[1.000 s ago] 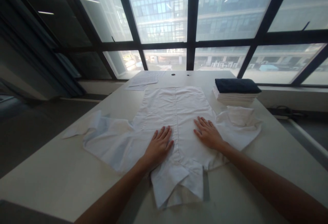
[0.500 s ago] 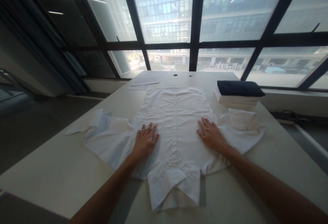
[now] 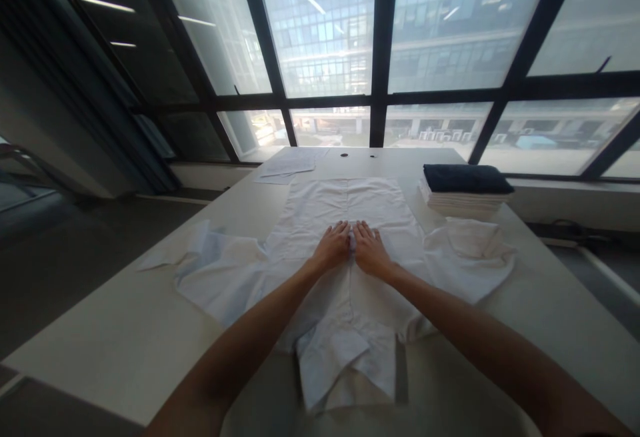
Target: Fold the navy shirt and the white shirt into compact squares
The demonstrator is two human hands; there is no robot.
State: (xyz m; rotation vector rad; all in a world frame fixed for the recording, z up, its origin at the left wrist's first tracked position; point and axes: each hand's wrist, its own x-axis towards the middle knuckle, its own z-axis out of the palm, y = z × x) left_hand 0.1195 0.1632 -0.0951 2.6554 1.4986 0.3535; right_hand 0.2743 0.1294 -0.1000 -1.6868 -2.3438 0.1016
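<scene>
A white button-up shirt [image 3: 380, 200] is spread out on the table with its collar [image 3: 375, 364] toward me and its hem at the far end. Its left-side sleeve [image 3: 220, 270] and right-side sleeve [image 3: 473, 264] stretch out to either side, both wrinkled. My left hand [image 3: 333, 246] and my right hand [image 3: 371, 252] lie side by side on the middle of the shirt, over the button placket. The fingers of both point away from me and rest on the fabric. Neither hand shows anything gripped in it.
The white table [image 3: 165, 330] reaches to the windows. At its right edge stands a stack of folded white cloth [image 3: 457, 202] topped by a folded dark cloth [image 3: 463, 178]. Sheets of paper [image 3: 287, 166] lie at the far left. A dark round spot [image 3: 344, 155] marks the far end.
Both hands have moved inward from the two sides of the shirt to meet at its centre line. The view has tilted slightly upward.
</scene>
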